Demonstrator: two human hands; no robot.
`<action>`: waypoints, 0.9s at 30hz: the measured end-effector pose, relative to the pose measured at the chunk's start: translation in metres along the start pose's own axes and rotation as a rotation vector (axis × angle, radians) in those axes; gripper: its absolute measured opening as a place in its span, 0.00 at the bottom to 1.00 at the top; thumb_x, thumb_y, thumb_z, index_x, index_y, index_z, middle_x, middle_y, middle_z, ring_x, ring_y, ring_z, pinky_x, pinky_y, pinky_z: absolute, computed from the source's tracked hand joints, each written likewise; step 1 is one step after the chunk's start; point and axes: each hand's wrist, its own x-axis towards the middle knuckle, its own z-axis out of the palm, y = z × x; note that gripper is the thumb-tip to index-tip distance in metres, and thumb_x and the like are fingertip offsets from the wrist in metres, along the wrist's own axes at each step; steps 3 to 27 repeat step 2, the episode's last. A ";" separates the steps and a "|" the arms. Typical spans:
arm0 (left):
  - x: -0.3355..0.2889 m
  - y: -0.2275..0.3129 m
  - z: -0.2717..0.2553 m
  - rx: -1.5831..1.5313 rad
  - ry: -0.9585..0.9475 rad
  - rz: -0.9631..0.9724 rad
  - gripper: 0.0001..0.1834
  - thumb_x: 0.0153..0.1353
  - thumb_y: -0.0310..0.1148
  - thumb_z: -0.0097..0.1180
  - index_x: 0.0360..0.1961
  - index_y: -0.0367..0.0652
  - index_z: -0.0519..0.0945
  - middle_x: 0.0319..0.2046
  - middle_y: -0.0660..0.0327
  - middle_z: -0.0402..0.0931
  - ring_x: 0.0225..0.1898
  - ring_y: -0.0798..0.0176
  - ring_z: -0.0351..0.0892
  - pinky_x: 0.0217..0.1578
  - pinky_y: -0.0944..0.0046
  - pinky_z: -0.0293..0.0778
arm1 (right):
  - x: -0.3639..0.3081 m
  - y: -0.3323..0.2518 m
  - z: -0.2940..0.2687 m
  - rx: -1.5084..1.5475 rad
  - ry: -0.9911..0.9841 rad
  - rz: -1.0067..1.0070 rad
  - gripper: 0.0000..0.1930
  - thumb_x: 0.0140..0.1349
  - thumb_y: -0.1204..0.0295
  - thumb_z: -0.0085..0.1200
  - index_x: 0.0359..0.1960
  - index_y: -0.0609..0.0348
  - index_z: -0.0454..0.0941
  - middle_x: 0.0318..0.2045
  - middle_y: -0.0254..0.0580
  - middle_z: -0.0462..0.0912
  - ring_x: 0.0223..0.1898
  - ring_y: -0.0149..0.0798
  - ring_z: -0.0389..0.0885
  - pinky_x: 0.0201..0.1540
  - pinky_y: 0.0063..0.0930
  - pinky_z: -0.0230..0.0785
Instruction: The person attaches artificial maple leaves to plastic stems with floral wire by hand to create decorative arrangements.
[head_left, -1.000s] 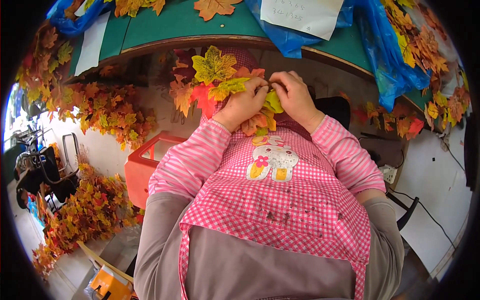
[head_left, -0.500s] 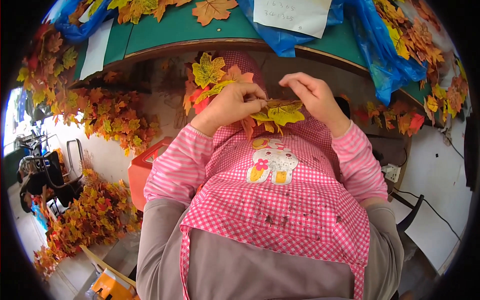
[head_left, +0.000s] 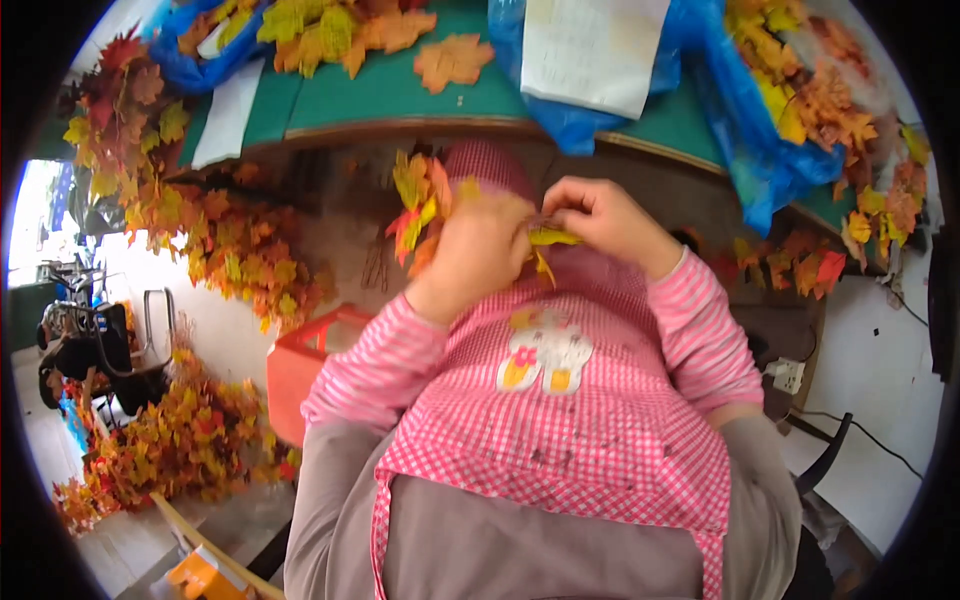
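Observation:
Over my lap, both hands are closed on a garland of artificial maple leaves [head_left: 412,190], yellow, orange and red. My left hand [head_left: 470,250], blurred by motion, grips it with the back of the hand turned up, and a cluster of leaves sticks out beyond its far left side. Thumb and fingers of my right hand [head_left: 600,215] pinch the stem end just to the right. Between the two hands a yellow leaf [head_left: 552,237] shows edge-on. The stem itself is mostly hidden by my fingers. A pink checked apron [head_left: 560,440] covers my front and lap.
Ahead is a green table [head_left: 380,98] with an orange leaf [head_left: 453,62], blue plastic bags [head_left: 745,130] and a written paper sheet [head_left: 592,55]. Leaf garlands [head_left: 225,250] hang at left; more leaves pile [head_left: 180,430] on the floor. A red plastic stool [head_left: 300,370] stands beside me.
My right hand has come down from above the garland and closed on its stem beside my left hand. My left hand has turned, and the leaves between them have tilted. The view has shifted slightly.

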 end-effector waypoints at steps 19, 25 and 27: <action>-0.001 0.014 0.004 0.008 0.050 -0.021 0.11 0.50 0.27 0.58 0.37 0.40 0.81 0.31 0.52 0.80 0.40 0.49 0.79 0.57 0.48 0.62 | 0.004 0.000 -0.009 0.000 0.065 -0.057 0.05 0.60 0.80 0.53 0.37 0.62 0.78 0.32 0.31 0.81 0.39 0.24 0.77 0.45 0.21 0.70; -0.001 0.014 0.004 0.008 0.050 -0.021 0.11 0.50 0.27 0.58 0.37 0.40 0.81 0.31 0.52 0.80 0.40 0.49 0.79 0.57 0.48 0.62 | 0.004 0.000 -0.009 0.000 0.065 -0.057 0.05 0.60 0.80 0.53 0.37 0.62 0.78 0.32 0.31 0.81 0.39 0.24 0.77 0.45 0.21 0.70; -0.001 0.014 0.004 0.008 0.050 -0.021 0.11 0.50 0.27 0.58 0.37 0.40 0.81 0.31 0.52 0.80 0.40 0.49 0.79 0.57 0.48 0.62 | 0.004 0.000 -0.009 0.000 0.065 -0.057 0.05 0.60 0.80 0.53 0.37 0.62 0.78 0.32 0.31 0.81 0.39 0.24 0.77 0.45 0.21 0.70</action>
